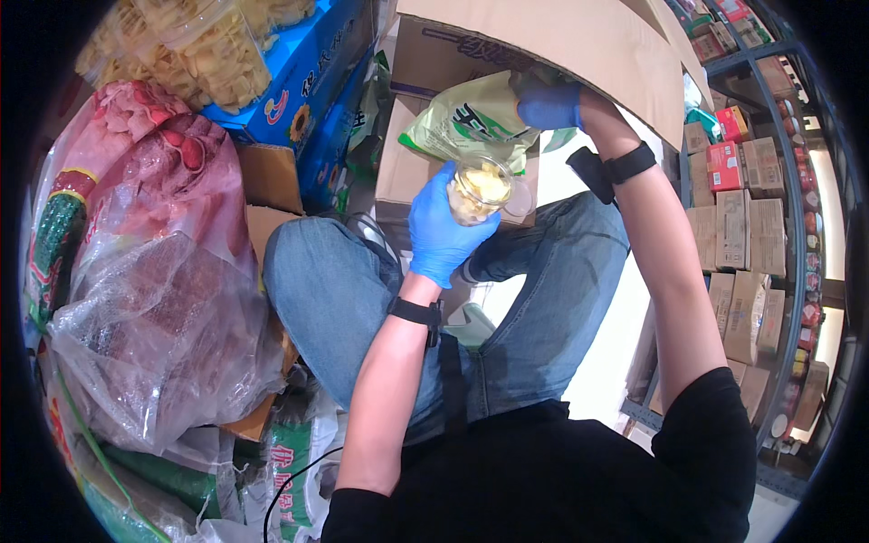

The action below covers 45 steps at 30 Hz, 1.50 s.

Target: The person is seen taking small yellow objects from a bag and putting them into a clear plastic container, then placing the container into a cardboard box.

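Observation:
My left hand (445, 234), in a blue glove, holds a round clear plastic jar (481, 189) with pale yellow flat slices in it. The jar's top is uncovered. My right hand (551, 106), also gloved in blue, is at the upper right end of a pale green printed plastic bag (468, 122); its fingertips are partly hidden, so its grip cannot be told. The bag lies on a brown cardboard box (407, 180), under the raised flap of an open carton (577, 41). Beside the jar, a round translucent disc (519, 197), perhaps a lid, lies at the box's edge.
Clear bags of pale dried slices (204, 54) rest on a blue printed carton (292, 88) at upper left. Large pink printed sacks (163, 183) and clear plastic wrap (163, 339) fill the left. Metal shelving (798, 224) with small boxes and jars stands right.

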Tool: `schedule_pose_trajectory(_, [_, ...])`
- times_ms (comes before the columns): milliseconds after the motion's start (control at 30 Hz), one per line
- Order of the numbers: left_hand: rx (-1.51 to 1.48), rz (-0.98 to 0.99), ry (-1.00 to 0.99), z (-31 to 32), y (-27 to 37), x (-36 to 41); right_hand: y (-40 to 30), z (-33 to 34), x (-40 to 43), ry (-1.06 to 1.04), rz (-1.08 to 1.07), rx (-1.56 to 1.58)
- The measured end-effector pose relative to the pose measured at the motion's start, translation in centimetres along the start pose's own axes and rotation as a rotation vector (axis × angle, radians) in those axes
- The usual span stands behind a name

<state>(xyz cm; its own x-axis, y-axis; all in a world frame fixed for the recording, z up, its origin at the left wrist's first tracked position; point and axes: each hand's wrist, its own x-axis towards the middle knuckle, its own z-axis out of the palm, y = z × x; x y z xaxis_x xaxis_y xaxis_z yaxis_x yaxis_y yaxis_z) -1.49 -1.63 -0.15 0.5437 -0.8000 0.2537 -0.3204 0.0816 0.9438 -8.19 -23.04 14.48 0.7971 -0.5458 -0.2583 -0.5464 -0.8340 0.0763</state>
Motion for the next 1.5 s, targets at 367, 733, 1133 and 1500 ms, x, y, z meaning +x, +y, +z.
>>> schedule_pose_trajectory(367, [-0.031, -0.014, -0.045, -0.1, -0.1, -0.1, -2.6, -1.4, -2.4, -0.234, -0.014, 0.267])
schedule_pose_trajectory(733, [0.047, 0.045, -0.018, -0.5, -0.1, -0.2, -4.7, -2.0, -2.4, -0.268, 0.003, 0.04])
schedule_pose_trajectory(1133, [0.001, 0.064, -0.039, -0.2, -0.6, -0.1, -3.5, -0.6, -0.2, -0.198, 0.028, 0.216])
schedule_pose_trajectory(1500, [0.077, 0.074, -0.004, 0.0, -0.8, -0.4, 1.4, 5.2, 4.5, -0.112, -0.009, 0.074])
